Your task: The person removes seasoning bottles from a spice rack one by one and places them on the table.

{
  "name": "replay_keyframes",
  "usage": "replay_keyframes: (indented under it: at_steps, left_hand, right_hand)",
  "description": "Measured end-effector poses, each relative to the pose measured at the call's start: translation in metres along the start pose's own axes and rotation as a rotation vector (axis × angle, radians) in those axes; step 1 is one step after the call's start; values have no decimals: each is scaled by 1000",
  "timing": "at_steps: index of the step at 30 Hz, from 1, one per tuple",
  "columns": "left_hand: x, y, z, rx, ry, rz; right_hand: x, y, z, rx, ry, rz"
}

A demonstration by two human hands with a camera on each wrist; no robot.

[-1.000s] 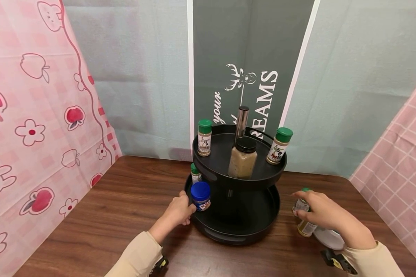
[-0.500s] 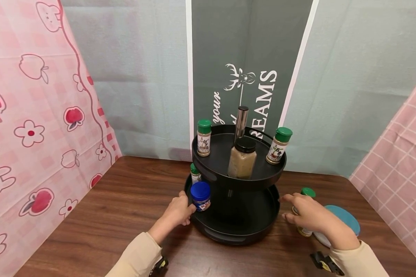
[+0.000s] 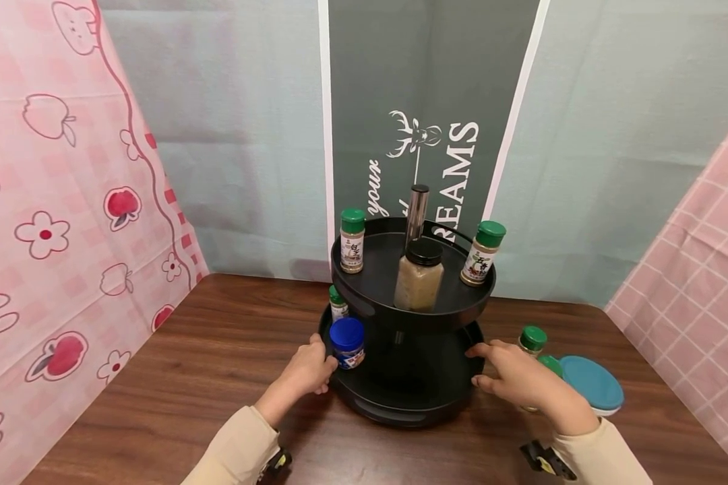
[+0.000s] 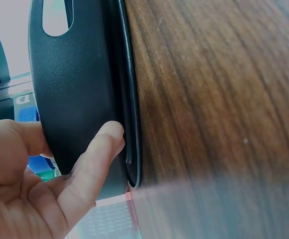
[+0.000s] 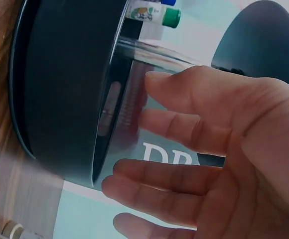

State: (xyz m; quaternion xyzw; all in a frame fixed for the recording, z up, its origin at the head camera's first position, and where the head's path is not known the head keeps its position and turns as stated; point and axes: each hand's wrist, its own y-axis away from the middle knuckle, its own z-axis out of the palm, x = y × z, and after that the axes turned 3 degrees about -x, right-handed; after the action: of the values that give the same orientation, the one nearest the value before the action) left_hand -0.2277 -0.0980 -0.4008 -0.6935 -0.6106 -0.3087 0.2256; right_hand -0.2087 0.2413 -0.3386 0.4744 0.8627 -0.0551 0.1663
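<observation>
A black two-tier round spice rack (image 3: 403, 414) stands on the wooden table. At its lower tier's left side, my left hand (image 3: 308, 367) grips the rim; the left wrist view shows the thumb over the edge and the fingers (image 4: 92, 164) on the outer wall. A blue-lidded jar (image 3: 347, 342) stands inside that tier, close to this hand, with a green-capped spice bottle (image 3: 338, 304) behind it. My right hand (image 3: 516, 374) is at the lower tier's right rim, fingers extended and apart. In the right wrist view its fingertips (image 5: 122, 167) are right by the rim, holding nothing.
On the upper tier are two green-capped bottles, a left one (image 3: 352, 242) and a right one (image 3: 482, 254), plus a black-lidded jar (image 3: 420, 279) before the metal post (image 3: 416, 212). Right of the rack stand green-capped bottles (image 3: 532, 339) and a blue-lidded tub (image 3: 591, 384).
My right hand has moved left from above the bottles on the right to the lower tier's rim, uncovering the blue-lidded tub. The left hand stays at the left rim.
</observation>
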Motion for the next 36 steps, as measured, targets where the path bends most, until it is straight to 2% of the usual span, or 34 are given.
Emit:
replay_keyframes:
  at_steps: [6,19,27,30,36]
  left_hand:
    - [0,2,-2,-2,18,23]
    - [-4,3,-5,3,42,61]
    - [-8,6,-18,58,-152,106]
    - [-8,6,-24,57,-177,111]
    - [-11,5,-35,13,-205,106]
  right_hand:
    - [-7,-6,6,-19,-8,2]
    - [-17,-10,17,-41,-9,-55]
    - [-28,-14,23,-21,3,-130]
    - [-33,-16,27,-31,6,-165]
    - [-43,-18,34,-71,-9,-202]
